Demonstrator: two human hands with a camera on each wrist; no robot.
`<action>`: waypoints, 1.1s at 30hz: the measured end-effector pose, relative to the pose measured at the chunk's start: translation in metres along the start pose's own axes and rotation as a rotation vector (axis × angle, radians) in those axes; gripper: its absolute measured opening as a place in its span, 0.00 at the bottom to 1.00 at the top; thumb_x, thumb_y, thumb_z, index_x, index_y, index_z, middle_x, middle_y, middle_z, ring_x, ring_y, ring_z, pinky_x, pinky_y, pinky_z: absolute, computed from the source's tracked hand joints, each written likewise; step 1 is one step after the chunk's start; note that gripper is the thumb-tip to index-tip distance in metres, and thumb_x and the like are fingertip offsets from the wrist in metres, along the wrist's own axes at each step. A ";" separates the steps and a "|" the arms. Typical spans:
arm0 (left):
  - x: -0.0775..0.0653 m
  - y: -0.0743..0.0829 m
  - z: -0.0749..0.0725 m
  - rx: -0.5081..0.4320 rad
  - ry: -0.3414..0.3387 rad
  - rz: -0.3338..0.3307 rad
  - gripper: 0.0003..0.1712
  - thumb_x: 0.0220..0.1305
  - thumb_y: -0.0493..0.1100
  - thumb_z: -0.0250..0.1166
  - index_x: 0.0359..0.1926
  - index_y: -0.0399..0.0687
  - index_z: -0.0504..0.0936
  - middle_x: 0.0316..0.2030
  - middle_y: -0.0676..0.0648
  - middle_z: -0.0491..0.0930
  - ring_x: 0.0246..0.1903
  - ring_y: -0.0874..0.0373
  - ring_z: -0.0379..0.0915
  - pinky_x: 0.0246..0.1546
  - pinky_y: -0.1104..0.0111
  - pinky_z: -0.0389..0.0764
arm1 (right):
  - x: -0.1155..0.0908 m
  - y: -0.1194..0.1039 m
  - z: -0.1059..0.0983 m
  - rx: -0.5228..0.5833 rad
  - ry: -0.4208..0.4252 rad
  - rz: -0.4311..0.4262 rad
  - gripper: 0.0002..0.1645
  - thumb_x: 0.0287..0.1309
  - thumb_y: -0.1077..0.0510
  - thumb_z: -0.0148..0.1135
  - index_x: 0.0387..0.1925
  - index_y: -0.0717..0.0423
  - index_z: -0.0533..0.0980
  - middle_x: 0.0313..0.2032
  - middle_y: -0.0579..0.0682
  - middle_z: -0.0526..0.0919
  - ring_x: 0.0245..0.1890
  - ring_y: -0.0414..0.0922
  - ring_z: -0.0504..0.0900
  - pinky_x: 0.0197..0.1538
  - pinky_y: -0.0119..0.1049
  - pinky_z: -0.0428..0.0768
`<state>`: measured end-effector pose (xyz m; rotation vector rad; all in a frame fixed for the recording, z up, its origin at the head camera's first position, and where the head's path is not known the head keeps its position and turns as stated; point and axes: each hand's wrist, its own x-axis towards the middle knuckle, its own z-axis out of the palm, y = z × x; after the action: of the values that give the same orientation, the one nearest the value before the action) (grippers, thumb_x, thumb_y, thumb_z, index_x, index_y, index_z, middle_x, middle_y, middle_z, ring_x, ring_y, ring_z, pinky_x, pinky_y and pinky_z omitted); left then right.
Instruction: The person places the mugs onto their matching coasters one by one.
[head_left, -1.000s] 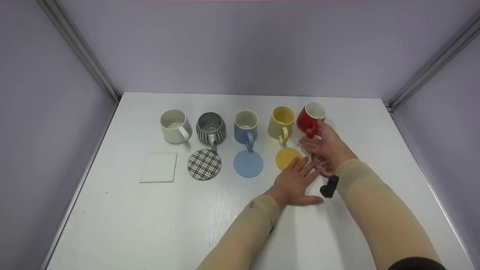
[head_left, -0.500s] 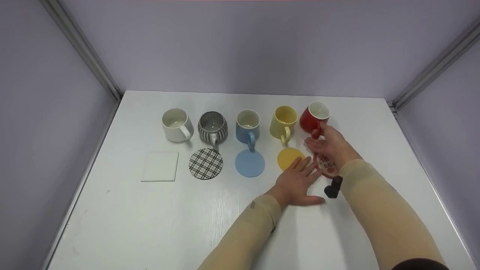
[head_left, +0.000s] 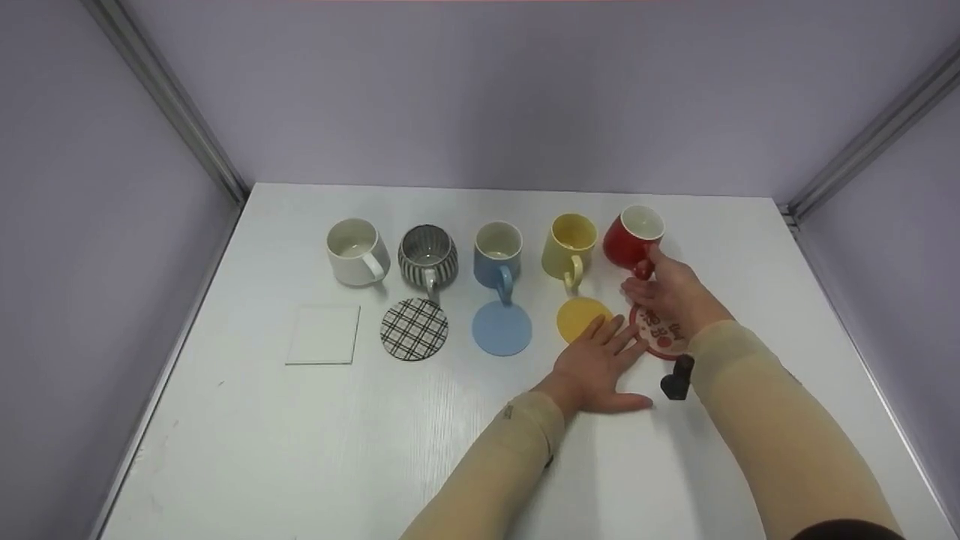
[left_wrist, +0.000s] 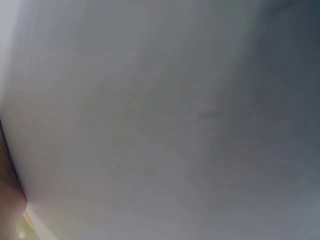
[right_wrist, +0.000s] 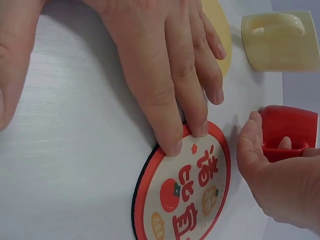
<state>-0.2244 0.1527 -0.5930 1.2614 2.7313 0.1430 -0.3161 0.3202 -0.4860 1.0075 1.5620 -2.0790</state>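
My right hand grips the handle of an upright red mug with a white inside. In the right wrist view a finger shows through the handle of this mug. Palm down, my left hand spreads its fingers on the tabletop. Its index fingertip touches the red rim of a round printed coaster, while other fingers overlap the yellow coaster. The left wrist view holds mostly a blurred pale surface, with a sliver of skin at its left edge.
Left of the red mug stand a yellow mug, a blue mug, a striped grey mug and a white mug. Before them lie a blue coaster, a checked coaster and a white square coaster.
My right hand and the red mug have shifted slightly right, away from the yellow mug. More of the printed coaster shows. My left hand keeps its place.
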 end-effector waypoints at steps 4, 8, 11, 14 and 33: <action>0.001 -0.001 0.000 -0.008 -0.005 -0.006 0.58 0.61 0.91 0.28 0.86 0.71 0.38 0.84 0.61 0.28 0.83 0.57 0.17 0.80 0.57 0.23 | -0.001 0.000 0.002 -0.079 0.007 -0.028 0.32 0.81 0.33 0.42 0.66 0.53 0.65 0.74 0.60 0.67 0.72 0.52 0.73 0.70 0.40 0.75; 0.002 -0.001 0.000 -0.004 -0.006 -0.007 0.58 0.62 0.90 0.28 0.86 0.71 0.38 0.84 0.61 0.28 0.83 0.57 0.17 0.79 0.56 0.22 | -0.001 0.001 0.003 -0.143 0.007 -0.048 0.33 0.81 0.33 0.40 0.67 0.54 0.64 0.73 0.60 0.69 0.71 0.52 0.75 0.71 0.40 0.74; 0.002 -0.001 0.001 0.003 -0.006 -0.009 0.58 0.62 0.90 0.28 0.86 0.71 0.38 0.84 0.61 0.28 0.83 0.57 0.17 0.79 0.56 0.21 | -0.002 0.003 0.003 -0.197 0.005 -0.062 0.36 0.81 0.31 0.39 0.69 0.54 0.63 0.73 0.60 0.70 0.70 0.52 0.75 0.73 0.41 0.73; 0.001 -0.001 0.001 0.004 -0.010 -0.011 0.58 0.62 0.90 0.28 0.86 0.71 0.38 0.84 0.61 0.29 0.83 0.57 0.17 0.79 0.56 0.22 | -0.004 0.005 0.002 -0.262 0.014 -0.069 0.37 0.80 0.29 0.38 0.70 0.53 0.63 0.72 0.60 0.73 0.70 0.52 0.76 0.74 0.42 0.70; 0.003 0.000 0.001 -0.002 -0.008 -0.010 0.57 0.62 0.90 0.29 0.86 0.72 0.37 0.84 0.61 0.28 0.83 0.57 0.17 0.79 0.57 0.22 | 0.001 0.002 -0.005 -0.217 -0.007 -0.044 0.38 0.79 0.30 0.42 0.75 0.49 0.58 0.68 0.57 0.72 0.64 0.50 0.76 0.70 0.38 0.73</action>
<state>-0.2256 0.1552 -0.5946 1.2444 2.7301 0.1387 -0.3139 0.3243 -0.4888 0.8938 1.7755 -1.8881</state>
